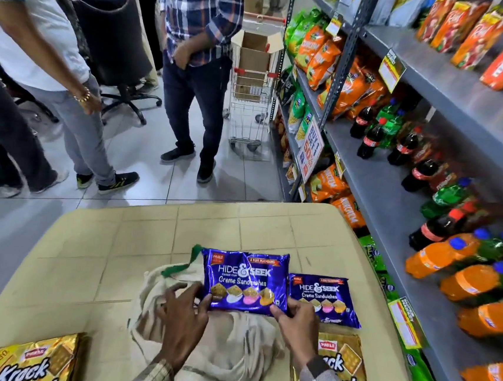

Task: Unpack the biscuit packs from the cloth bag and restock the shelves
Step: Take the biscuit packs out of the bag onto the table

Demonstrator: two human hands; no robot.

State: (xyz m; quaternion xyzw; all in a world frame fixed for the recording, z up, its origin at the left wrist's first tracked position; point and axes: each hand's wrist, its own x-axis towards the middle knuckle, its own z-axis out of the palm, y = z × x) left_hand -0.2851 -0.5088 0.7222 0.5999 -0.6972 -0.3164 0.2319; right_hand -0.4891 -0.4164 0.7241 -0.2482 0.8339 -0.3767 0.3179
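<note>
A cream cloth bag (225, 350) with green trim lies on the beige table (90, 254). Over it I hold a purple Hide & Seek biscuit pack (245, 277) by its near edge, my left hand (184, 316) at its left corner and my right hand (295, 326) at its right corner. A second purple Hide & Seek pack (324, 298) lies flat on the table just to the right. Two gold Krack Jack packs rest on the table, one at the near left (32, 359) and one under my right forearm (339, 361).
Grey metal shelves (396, 204) run along the right, holding soft drink bottles (440, 257), juice cartons and orange snack bags (318, 55). Two people stand on the tiled floor beyond the table, next to an office chair (114, 42) and a wire trolley (251, 98) holding a cardboard box.
</note>
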